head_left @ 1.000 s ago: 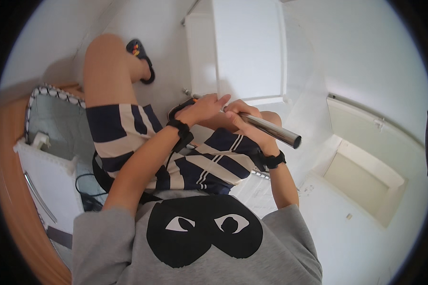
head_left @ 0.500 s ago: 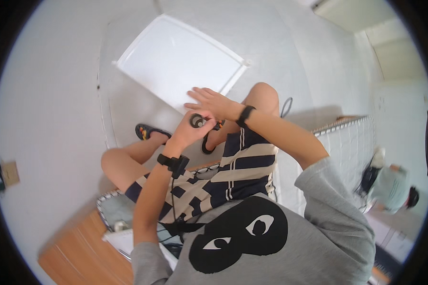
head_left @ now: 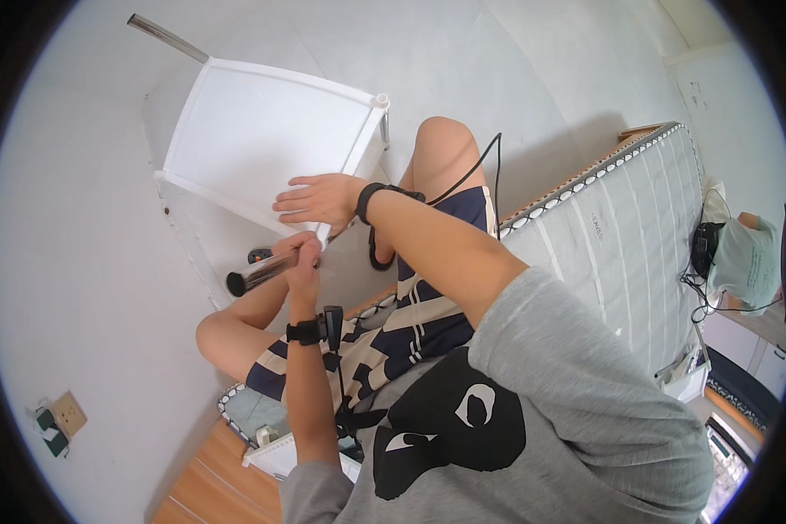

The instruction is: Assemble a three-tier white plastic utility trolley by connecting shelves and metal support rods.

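A white rectangular shelf panel (head_left: 262,127) with raised edges and round corner sockets is propped before my knees. My left hand (head_left: 302,264) is closed around a shiny metal tube (head_left: 266,269) at the panel's near corner. The tube's dark end points to the lower left, and its other end is hidden behind my fingers and the corner. My right hand (head_left: 314,201) is open, its fingers stretched across the panel's near edge, just above my left hand. From the far left corner sticks out another metal tube (head_left: 170,37). Part of a tube (head_left: 385,129) shows under the right corner socket.
A bed with a quilted grey mattress (head_left: 603,244) runs along the right, and I sit at its edge. Another person (head_left: 747,262) is at the far right. A black cable (head_left: 496,175) loops beside my right knee. A wall socket (head_left: 68,412) is at the left.
The panel has tilted and shifted left, bringing its far tube into view. The tube in my left hand has swung from end-on to slanting lower left. My right hand stays spread on the panel.
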A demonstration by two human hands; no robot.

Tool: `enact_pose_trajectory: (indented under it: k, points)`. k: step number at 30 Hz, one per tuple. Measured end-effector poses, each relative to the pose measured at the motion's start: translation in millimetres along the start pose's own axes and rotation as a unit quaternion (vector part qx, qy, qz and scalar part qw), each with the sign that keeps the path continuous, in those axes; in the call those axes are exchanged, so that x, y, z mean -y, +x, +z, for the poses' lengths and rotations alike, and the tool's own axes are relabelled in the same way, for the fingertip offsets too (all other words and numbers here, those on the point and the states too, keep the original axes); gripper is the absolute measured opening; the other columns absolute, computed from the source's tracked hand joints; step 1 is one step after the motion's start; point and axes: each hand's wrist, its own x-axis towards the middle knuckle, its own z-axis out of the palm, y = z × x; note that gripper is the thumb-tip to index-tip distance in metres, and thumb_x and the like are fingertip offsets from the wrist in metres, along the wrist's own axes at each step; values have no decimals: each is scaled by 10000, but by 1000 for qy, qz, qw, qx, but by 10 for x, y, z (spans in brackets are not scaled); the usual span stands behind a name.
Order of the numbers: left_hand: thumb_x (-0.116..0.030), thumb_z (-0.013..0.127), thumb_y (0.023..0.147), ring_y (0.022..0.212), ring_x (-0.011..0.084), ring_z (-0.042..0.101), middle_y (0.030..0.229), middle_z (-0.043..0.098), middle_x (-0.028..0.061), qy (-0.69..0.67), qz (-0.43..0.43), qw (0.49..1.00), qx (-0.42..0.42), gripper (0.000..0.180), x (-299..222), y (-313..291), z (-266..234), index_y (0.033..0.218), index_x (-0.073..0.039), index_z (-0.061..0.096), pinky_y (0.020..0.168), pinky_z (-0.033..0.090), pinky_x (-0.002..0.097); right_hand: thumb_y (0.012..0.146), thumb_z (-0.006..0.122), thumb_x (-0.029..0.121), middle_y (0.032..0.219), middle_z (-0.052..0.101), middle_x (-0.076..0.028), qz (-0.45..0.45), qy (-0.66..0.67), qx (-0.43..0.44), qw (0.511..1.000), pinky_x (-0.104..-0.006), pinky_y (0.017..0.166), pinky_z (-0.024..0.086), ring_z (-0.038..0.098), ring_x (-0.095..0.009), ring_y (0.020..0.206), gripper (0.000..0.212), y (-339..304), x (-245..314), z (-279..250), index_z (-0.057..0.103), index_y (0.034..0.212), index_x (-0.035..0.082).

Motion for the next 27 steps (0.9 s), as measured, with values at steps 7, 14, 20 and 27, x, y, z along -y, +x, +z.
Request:
enact_pose_trajectory:
  k: [7, 14, 20, 27]
  points:
    - [-101, 497, 822, 516, 64, 296, 578, 326, -24, -103, 66, 990, -76, 311, -14, 40, -106, 575, -85, 308, 429, 197, 212, 633, 757, 309, 1485, 353, -89, 54, -22, -9, 998, -436, 1154, 215, 301, -222, 1387, 836, 274, 134, 59, 418, 1370, 110]
    - [-97, 490, 837, 500, 80, 299, 556, 321, -17, -151, 69, 965, -202, 324, 57, 127, -166, 582, -107, 289, 432, 211, 244, 626, 763, 322, 1489, 352, -69, 67, -24, -4, 997, -439, 1157, 205, 290, -207, 1394, 823, 463, 170, 77, 435, 1353, 122]
    - [-92, 505, 851, 467, 89, 289, 522, 294, -17, -103, 62, 929, -349, 313, -1, 177, -185, 602, -99, 315, 451, 237, 254, 639, 774, 394, 1478, 363, -22, 64, -50, 6, 997, -429, 1153, 212, 280, -181, 1399, 843, 604, 173, 115, 433, 1373, 159]
    - [-178, 598, 833, 720, 166, 454, 767, 457, 57, -9, 129, 988, -80, 194, -415, 2, -523, 815, -35, 467, 651, 394, 286, 642, 754, 421, 1495, 347, -24, 74, -34, 18, 997, -420, 1156, 200, 272, -175, 1405, 851, 632, 175, 80, 425, 1383, 160]
